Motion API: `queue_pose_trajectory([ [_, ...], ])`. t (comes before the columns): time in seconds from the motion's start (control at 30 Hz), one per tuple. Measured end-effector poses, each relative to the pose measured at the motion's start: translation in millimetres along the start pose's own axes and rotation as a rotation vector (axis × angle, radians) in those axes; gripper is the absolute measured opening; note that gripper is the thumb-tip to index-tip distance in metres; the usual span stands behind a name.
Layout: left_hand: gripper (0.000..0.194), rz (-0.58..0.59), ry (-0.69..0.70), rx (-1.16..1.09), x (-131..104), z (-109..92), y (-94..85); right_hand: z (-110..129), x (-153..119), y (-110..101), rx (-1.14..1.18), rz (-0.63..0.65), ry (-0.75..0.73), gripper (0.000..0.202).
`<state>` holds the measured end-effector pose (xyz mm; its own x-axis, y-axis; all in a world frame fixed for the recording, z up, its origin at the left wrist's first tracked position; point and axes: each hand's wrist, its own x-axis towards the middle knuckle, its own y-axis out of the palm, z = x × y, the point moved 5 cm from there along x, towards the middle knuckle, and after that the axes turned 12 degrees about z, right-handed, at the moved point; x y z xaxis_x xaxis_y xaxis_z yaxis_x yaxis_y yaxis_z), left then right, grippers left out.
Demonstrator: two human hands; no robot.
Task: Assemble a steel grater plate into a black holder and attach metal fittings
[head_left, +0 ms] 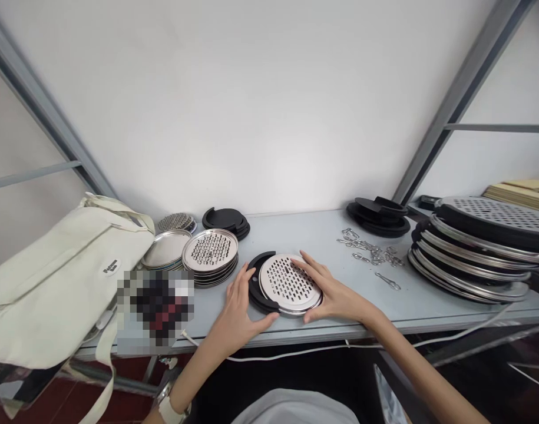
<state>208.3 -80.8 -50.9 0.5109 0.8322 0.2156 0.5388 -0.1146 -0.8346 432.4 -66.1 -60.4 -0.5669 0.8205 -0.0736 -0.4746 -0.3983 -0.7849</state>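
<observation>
Grey fabric lies closest; beyond, the left hand holds the black holder across a wide thumb-to-finger span, the right hand cups the grater disc partly inside it on the table, apparently to steady both.

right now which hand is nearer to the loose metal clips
Right. Your right hand is on the right side of the grater disc, just left of and nearer you than the clips; your left hand is farther left, at the black ring.
</observation>
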Motion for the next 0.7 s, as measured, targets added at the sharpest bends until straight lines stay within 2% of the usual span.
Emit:
queue_pose_trajectory([
  [0.2,0.09,0.001,-0.065,-0.153,3,3,-7.9,9,1,-2,0.034,0.04,-0.065,0.102],
  [0.37,0.089,0.009,-0.067,-0.199,4,0,-10.7,12,5,2,0.063,0.052,-0.095,0.101],
  [0.57,0.087,-0.004,-0.055,-0.226,5,-1,-9.9,12,9,6,0.074,0.029,-0.104,0.117],
  [0.7,0.088,-0.007,-0.062,-0.247,5,0,-10.3,13,10,7,0.061,0.011,-0.137,0.121],
])
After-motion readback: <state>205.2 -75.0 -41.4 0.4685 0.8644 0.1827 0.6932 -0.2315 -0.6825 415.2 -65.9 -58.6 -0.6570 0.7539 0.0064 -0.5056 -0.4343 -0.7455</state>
